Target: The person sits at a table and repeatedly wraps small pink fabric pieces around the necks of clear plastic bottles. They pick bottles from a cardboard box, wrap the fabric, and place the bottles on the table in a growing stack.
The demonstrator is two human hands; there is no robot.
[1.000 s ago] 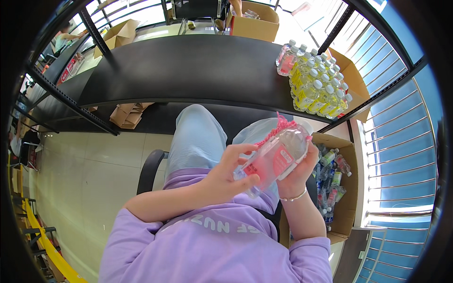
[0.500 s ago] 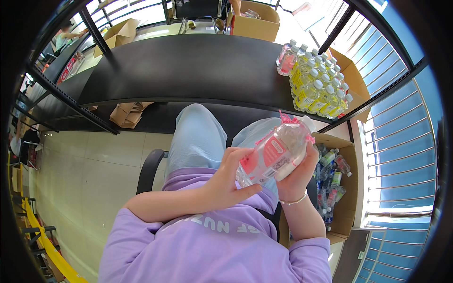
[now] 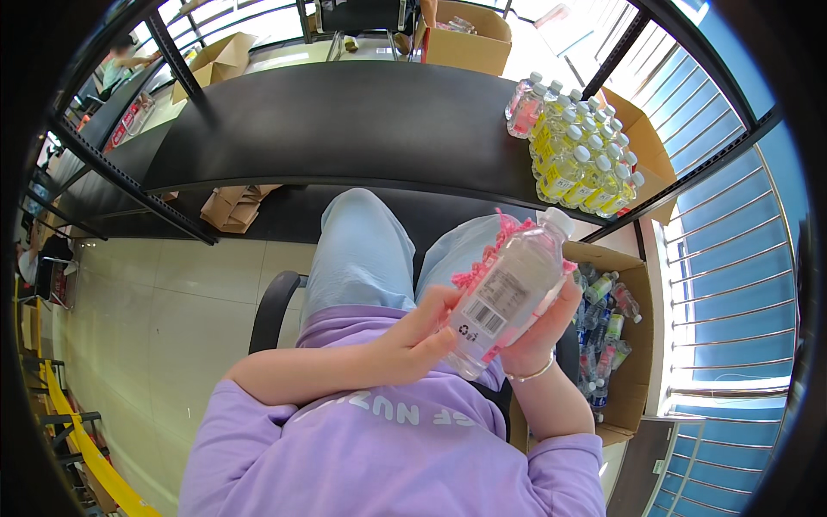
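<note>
Bottle (head view): the clear plastic bottle (image 3: 515, 280) is tilted above the lap (image 3: 357, 258); probably light, slick, thin-walled; fill cannot be told. Firmest hold: mid-body and base.
Left hand: the left hand (image 3: 424, 338) grips its base end.
Right hand: the right hand (image 3: 541, 332) cups its right side.
Pink fringe: pink fringe (image 3: 482, 265) along its left side may snag.
Worktop: worktop (image 3: 362, 121) beyond it; near edge may obstruct.
Bottle cluster: yellow-labelled bottles (image 3: 579, 159), beyond it, rightward.
Carton: carton (image 3: 636, 362) of bottles, right of it.
</note>
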